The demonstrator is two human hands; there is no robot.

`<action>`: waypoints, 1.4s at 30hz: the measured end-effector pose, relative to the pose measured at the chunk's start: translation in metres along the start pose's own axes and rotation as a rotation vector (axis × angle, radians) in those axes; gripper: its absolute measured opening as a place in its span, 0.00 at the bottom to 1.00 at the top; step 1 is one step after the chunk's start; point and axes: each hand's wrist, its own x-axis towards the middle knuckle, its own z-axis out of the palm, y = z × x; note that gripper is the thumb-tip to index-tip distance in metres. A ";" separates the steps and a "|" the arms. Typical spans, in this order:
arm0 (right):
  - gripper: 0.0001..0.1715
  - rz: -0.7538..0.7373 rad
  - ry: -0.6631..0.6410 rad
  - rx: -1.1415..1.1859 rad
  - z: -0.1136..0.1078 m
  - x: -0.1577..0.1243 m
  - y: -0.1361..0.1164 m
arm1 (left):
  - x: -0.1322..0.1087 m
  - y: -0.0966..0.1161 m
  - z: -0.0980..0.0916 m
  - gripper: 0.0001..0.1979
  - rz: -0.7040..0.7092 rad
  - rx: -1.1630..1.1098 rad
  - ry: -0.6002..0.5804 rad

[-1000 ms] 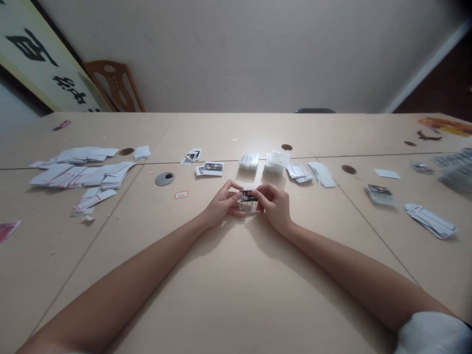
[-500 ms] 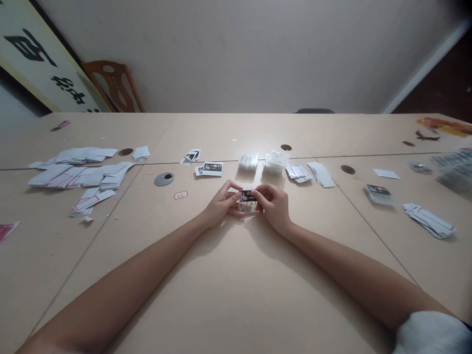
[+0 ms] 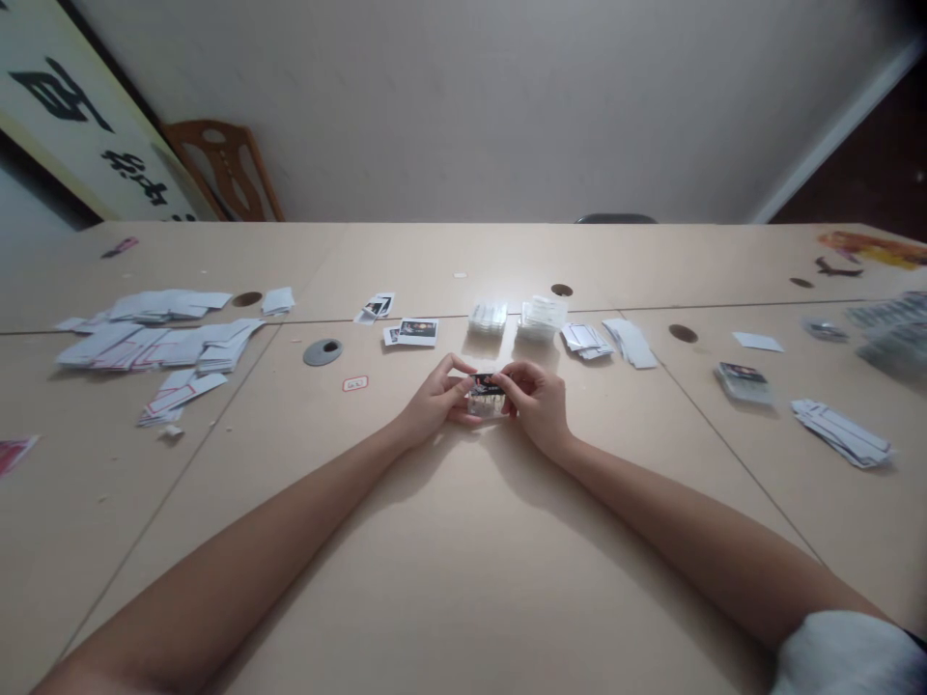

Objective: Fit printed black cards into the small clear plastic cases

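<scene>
My left hand (image 3: 435, 401) and my right hand (image 3: 540, 405) meet at the middle of the pale wooden table (image 3: 463, 541). Both pinch one small photo card (image 3: 487, 396), dark on top and light below, held just above the tabletop. The fingers of each hand are curled round its edges. Just beyond the hands lie two stacks of clear sleeves (image 3: 540, 317) and loose photo cards (image 3: 414, 331).
Heaps of white cards (image 3: 159, 343) spread over the left side. More card piles (image 3: 608, 340) lie right of centre, and others (image 3: 840, 432) at the far right. A grey cable cap (image 3: 323, 351) and open cable holes dot the table. A wooden chair (image 3: 221, 169) stands behind.
</scene>
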 end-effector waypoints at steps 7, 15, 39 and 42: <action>0.12 -0.004 -0.005 0.008 -0.001 0.000 -0.001 | 0.000 -0.001 0.000 0.22 0.003 0.002 0.002; 0.12 0.007 -0.002 0.013 0.000 0.001 -0.001 | 0.001 -0.002 0.000 0.22 0.005 0.008 0.003; 0.11 -0.014 0.016 -0.027 0.001 0.000 -0.004 | 0.001 0.001 0.002 0.20 0.008 0.011 0.017; 0.11 -0.018 0.011 -0.024 0.001 0.000 -0.005 | 0.001 0.001 0.002 0.21 0.011 0.011 0.013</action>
